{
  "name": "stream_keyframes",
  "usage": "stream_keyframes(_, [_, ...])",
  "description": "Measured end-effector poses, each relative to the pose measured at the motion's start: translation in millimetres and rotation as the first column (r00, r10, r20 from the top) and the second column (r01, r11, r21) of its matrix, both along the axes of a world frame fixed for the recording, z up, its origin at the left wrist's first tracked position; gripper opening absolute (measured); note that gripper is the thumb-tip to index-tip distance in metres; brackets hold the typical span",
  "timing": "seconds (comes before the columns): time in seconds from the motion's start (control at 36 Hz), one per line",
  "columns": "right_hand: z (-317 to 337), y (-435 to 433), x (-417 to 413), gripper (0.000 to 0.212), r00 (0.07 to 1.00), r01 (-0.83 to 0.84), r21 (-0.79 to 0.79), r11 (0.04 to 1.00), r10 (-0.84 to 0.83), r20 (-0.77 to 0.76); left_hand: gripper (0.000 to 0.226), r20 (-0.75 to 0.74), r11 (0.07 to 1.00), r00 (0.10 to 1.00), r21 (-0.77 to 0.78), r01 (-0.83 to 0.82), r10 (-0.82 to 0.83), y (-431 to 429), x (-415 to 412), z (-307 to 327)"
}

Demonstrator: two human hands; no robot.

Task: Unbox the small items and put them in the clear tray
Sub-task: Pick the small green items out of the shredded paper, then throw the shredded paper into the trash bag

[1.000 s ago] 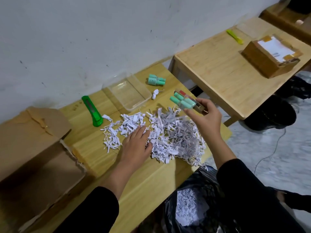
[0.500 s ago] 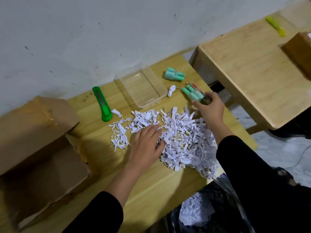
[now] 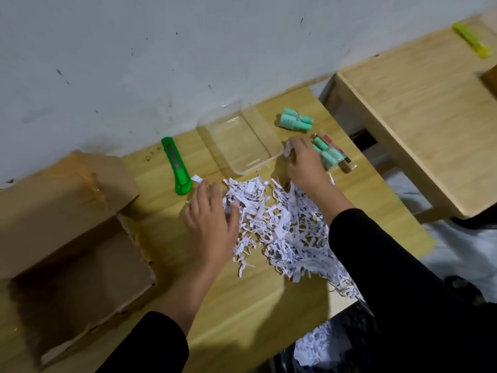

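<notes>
The clear tray stands with nothing in it at the back of the wooden table, near the wall. A bundle of teal rolls lies to its right. A clear pack of teal rolls rests on the table just right of my right hand. That hand's fingertips pinch a small white item by the tray's near right corner. My left hand lies flat, fingers spread, on the left edge of a pile of white shredded paper.
A green utility knife lies left of the tray. An open cardboard box fills the table's left side. A second wooden table stands to the right with a yellow-green knife. A black bag holding shreds sits below.
My right hand carried the clear pack of teal rolls down to the table, let it go and moved left onto the small white item. My left hand slid slightly left over the shreds.
</notes>
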State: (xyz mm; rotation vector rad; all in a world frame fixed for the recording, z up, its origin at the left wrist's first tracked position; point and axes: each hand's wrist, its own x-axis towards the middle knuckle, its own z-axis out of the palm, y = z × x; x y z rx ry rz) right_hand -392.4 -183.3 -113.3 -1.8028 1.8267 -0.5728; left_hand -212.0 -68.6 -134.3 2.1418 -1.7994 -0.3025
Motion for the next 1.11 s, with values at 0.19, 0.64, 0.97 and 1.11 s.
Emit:
stream_keyframes(0.19, [-4, 38, 1, 0.031, 0.991, -0.113, -0.002, 0.994, 0.113, -0.078, 0.053, -0.099, 0.95, 0.962, 0.164, 0.266, -0.253, 8, 8, 2])
stream_keyframes(0.64, [-2, 82, 22, 0.029, 0.928, -0.366, 0.024, 0.93, 0.367, -0.06, 0.056, -0.31, 0.932, 0.908, 0.137, 0.336, -0.281, 0, 22, -1])
stream_keyframes(0.97, [39, 172, -92, 0.11, 0.996, -0.051, 0.147, 0.988, 0.061, -0.065, 0.123, -0.073, 0.812, 0.876, 0.344, 0.472, -0.477, 26, 13, 18])
stream_keyframes(1.11, [29, 179, -118, 0.149, 0.953, -0.037, 0.436, 0.899, 0.164, -0.257, 0.144, 0.024, 0.732, 0.812, 0.447, 0.513, -0.584, 17, 9, 24])
